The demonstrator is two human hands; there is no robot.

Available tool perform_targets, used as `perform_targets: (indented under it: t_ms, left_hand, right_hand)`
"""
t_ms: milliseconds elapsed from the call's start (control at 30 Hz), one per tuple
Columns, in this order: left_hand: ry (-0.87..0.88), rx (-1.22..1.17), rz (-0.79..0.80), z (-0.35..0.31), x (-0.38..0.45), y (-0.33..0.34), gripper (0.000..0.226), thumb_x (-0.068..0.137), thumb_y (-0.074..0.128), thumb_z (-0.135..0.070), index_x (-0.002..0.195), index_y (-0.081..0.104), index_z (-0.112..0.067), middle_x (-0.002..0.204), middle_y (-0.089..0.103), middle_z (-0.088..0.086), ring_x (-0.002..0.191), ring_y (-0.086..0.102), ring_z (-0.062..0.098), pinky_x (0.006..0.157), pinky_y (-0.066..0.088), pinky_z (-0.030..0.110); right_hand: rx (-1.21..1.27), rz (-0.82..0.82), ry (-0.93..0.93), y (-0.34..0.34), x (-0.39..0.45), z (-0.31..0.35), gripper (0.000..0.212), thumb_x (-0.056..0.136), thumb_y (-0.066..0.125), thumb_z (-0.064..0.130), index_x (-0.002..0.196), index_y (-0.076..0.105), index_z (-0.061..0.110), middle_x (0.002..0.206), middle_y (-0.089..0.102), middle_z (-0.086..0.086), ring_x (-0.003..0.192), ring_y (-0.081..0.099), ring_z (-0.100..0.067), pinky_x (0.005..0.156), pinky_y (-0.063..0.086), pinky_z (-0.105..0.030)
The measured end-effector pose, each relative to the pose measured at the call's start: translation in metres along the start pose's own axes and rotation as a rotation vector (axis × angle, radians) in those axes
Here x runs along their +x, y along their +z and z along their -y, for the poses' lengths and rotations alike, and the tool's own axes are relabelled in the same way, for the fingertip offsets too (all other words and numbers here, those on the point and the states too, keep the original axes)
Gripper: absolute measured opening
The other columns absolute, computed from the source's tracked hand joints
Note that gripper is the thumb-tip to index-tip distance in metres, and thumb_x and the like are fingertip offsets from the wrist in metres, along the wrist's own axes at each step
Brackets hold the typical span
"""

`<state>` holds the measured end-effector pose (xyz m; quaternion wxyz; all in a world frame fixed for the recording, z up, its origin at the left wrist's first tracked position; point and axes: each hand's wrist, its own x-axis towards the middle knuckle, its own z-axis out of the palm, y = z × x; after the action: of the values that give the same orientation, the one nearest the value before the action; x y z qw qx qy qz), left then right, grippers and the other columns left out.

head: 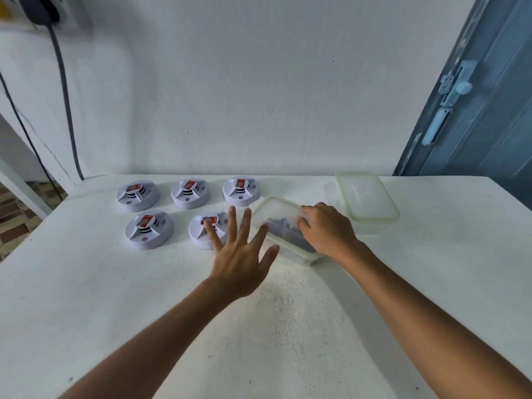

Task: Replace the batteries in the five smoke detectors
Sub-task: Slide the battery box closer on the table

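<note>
Several white smoke detectors with red labels lie on the white table [115,298] in two rows: three at the back [190,193] and two in front [149,228]. My left hand [240,254] hovers with fingers spread straight, partly covering the front right detector [201,230] and reaching the left edge of a clear lidded plastic box [276,217]. Dark batteries show through the box's wall. My right hand [326,230] grips the box's right side, with fingers curled over the lid's edge.
A second clear box with a greenish-rimmed lid [365,197] stands behind my right hand. A white wall backs the table. A blue door [475,110] is at the right. Dark cables [66,105] hang down the wall at the left.
</note>
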<state>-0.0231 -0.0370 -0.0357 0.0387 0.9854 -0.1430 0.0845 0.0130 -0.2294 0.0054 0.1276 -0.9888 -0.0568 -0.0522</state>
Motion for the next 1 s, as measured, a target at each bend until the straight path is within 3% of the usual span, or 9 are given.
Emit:
perform_targets:
  t_ms: [100,300,400,567,667,733,800,900,1000]
  left_hand:
    - [-0.049,-0.097,0.126,0.010,0.025,-0.009,0.088,0.076,-0.014,-0.076,0.150,0.019,-0.040,0.159,-0.018,0.005,0.140,-0.033,0.031,0.103,-0.020,0.071]
    - [-0.019,-0.077,0.231,0.011,0.058,-0.015,0.091,0.074,0.005,-0.080,0.153,0.013,-0.033,0.161,-0.013,0.005,0.142,-0.029,0.031,0.101,-0.020,0.070]
    - [-0.001,-0.083,0.221,0.013,0.061,-0.011,0.095,0.073,0.009,-0.082,0.153,0.011,-0.032,0.162,-0.010,0.003,0.143,-0.027,0.028,0.102,-0.018,0.071]
    - [-0.023,-0.120,0.223,0.012,0.060,-0.011,0.092,0.075,0.014,-0.081,0.153,0.011,-0.033,0.162,-0.009,0.004,0.144,-0.025,0.028,0.104,-0.015,0.070]
    - [-0.033,-0.160,0.223,0.013,0.060,-0.010,0.090,0.077,0.018,-0.080,0.153,0.013,-0.032,0.162,-0.006,0.005,0.145,-0.024,0.028,0.105,-0.014,0.070]
    - [-0.037,-0.182,0.226,0.013,0.060,-0.009,0.091,0.075,0.018,-0.081,0.153,0.013,-0.032,0.162,-0.005,0.005,0.145,-0.024,0.029,0.105,-0.013,0.070]
    - [-0.040,-0.196,0.228,0.013,0.060,-0.009,0.093,0.073,0.018,-0.082,0.153,0.014,-0.032,0.162,-0.004,0.005,0.145,-0.023,0.029,0.105,-0.012,0.071]
    - [-0.048,-0.210,0.232,0.014,0.061,-0.009,0.095,0.072,0.019,-0.082,0.152,0.015,-0.032,0.162,-0.003,0.004,0.145,-0.022,0.030,0.105,-0.011,0.072]
    - [-0.049,-0.204,0.233,0.012,0.062,-0.010,0.096,0.071,0.021,-0.082,0.152,0.016,-0.032,0.162,-0.003,0.004,0.145,-0.021,0.031,0.105,-0.011,0.072]
  right_hand:
    - [-0.048,-0.009,0.052,0.000,-0.013,0.004,0.042,0.099,0.036,0.041,0.110,0.059,0.008,0.103,0.059,-0.012,0.096,0.058,-0.029,0.070,0.044,-0.033]
    - [-0.029,-0.089,0.048,-0.001,-0.040,0.014,0.037,0.098,0.045,0.044,0.114,0.058,0.013,0.114,0.048,-0.007,0.100,0.051,-0.021,0.073,0.048,-0.029]
    - [0.133,-0.165,-0.023,0.002,-0.056,0.022,0.019,0.094,0.056,0.032,0.088,0.058,0.014,0.090,0.049,0.000,0.074,0.051,-0.013,0.058,0.039,-0.019]
    - [0.439,-0.148,0.050,-0.007,-0.060,0.025,0.044,0.089,0.062,0.025,0.051,0.045,0.014,0.045,0.043,0.006,0.040,0.043,-0.008,0.046,0.034,-0.022]
    - [0.600,0.113,0.123,-0.012,-0.061,0.028,0.035,0.091,0.061,0.030,0.065,0.062,0.006,0.057,0.065,-0.006,0.048,0.065,-0.017,0.049,0.052,-0.028]
    - [0.823,0.457,0.279,-0.007,-0.065,0.031,0.026,0.093,0.061,0.031,0.090,0.066,0.005,0.077,0.073,-0.011,0.058,0.070,-0.020,0.048,0.049,-0.023]
    - [1.152,0.601,0.468,0.000,-0.072,0.036,0.028,0.092,0.062,0.031,0.106,0.062,0.006,0.092,0.074,-0.014,0.069,0.072,-0.025,0.051,0.049,-0.023]
    - [1.817,0.360,0.793,0.020,-0.080,0.050,0.024,0.086,0.068,0.021,0.097,0.062,0.001,0.098,0.069,-0.015,0.082,0.072,-0.029,0.057,0.050,-0.027]
    - [2.050,0.066,1.030,0.033,-0.081,0.069,0.024,0.082,0.073,0.010,0.102,0.061,0.004,0.102,0.068,-0.014,0.090,0.069,-0.028,0.068,0.052,-0.029]
